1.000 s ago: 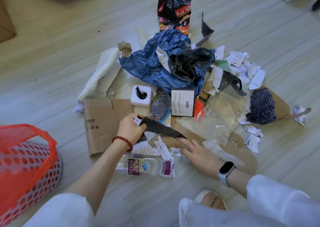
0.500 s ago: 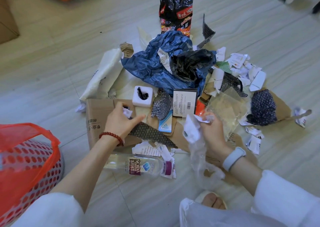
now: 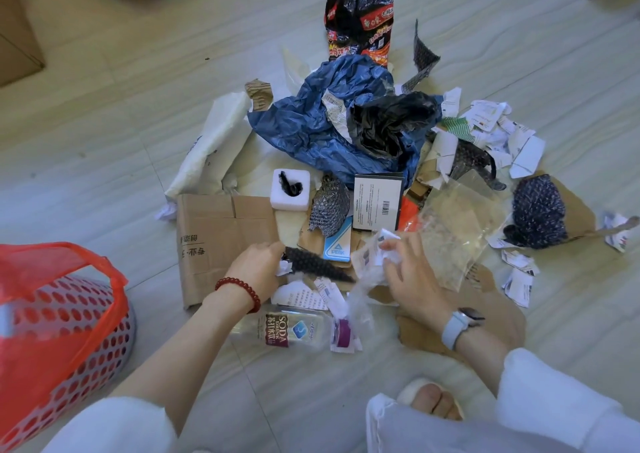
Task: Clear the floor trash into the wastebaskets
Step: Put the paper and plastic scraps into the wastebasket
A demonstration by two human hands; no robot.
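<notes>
Trash here is light, crinkly stuff: right hand [image 3: 403,272] bunches clear film [image 3: 362,291], left hand [image 3: 258,267] pinches a dark mesh strip [image 3: 317,265] by its near end.

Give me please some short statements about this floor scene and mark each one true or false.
1. The clear plastic soda bottle stands upright. False: it lies on its side on the floor.
2. The left hand holds a dark textured strip. True.
3. The perforated wastebasket with the red bag is on the person's right. False: it is on the left.
4. The right hand grips crumpled clear plastic film and white paper scraps. True.
5. The crumpled blue plastic bag is already inside the wastebasket. False: it lies on the floor in the pile.
</notes>
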